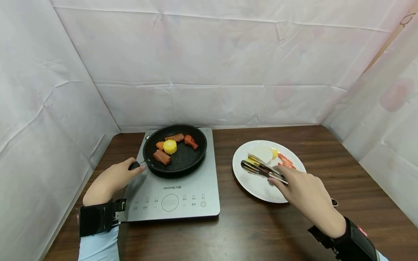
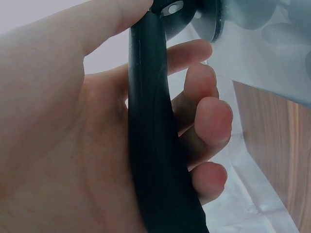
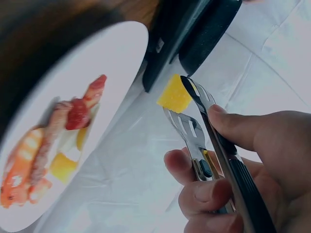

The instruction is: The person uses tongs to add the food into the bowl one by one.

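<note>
My left hand (image 1: 114, 179) grips the black handle (image 2: 153, 121) of a frying pan (image 1: 183, 163), its fingers curled round it in the left wrist view. In the pan lie a yellow corn round (image 1: 169, 146), a drumstick-shaped piece (image 1: 191, 141), two reddish-brown sausage-like pieces (image 1: 162, 157) and a small orange piece (image 1: 159, 145). My right hand (image 1: 305, 188) holds metal tongs (image 3: 214, 141) over the white plate (image 1: 258, 190). At the tongs' tips is a yellow block-shaped piece (image 3: 176, 94); whether both tips touch it, I cannot tell.
The pan stands on a silver induction cooktop (image 1: 143, 197) with a control panel at its front. Shrimp-like orange food (image 1: 286, 161) and more yellow pieces (image 3: 63, 167) lie on the plate. White sheeting (image 1: 209, 65) encloses the brown wooden table (image 1: 235, 232) at the back and sides.
</note>
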`<state>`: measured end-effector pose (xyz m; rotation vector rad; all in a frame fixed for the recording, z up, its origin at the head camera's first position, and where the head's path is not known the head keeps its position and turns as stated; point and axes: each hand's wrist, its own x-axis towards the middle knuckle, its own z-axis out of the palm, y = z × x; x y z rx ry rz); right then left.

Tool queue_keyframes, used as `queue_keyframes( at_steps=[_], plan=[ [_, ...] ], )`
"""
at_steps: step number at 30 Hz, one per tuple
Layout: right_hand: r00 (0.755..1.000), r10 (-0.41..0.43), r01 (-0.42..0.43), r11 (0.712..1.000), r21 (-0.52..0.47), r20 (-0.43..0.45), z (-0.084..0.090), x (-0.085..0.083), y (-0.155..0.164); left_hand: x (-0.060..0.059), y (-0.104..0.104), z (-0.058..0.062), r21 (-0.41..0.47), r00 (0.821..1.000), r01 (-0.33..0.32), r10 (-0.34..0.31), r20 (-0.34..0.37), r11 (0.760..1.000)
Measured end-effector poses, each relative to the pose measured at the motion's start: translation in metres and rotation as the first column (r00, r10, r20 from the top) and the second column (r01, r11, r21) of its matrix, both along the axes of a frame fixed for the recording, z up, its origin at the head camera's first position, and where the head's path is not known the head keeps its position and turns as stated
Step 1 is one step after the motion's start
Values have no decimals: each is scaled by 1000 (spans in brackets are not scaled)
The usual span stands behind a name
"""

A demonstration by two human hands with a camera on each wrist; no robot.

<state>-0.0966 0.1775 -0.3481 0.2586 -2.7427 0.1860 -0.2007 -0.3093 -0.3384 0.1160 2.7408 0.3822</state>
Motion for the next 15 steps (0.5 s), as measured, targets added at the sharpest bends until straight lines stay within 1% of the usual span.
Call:
queue_keyframes(
  at_steps=[7,10,15],
  plan=[
    [998,52,-52,999,-1,37,10,-21,-15,0,1,-1,1,1000,-11,11,3,1000],
    [997,72,-72,997,-13,27,12,-29,-22,0,1,-1,-2,1000,-17,17,6,1000],
    [994,107,-107,993,-40,-13,12,-45,-35,0,1,-1,-1,1000,-22,22,1,1000]
  ],
)
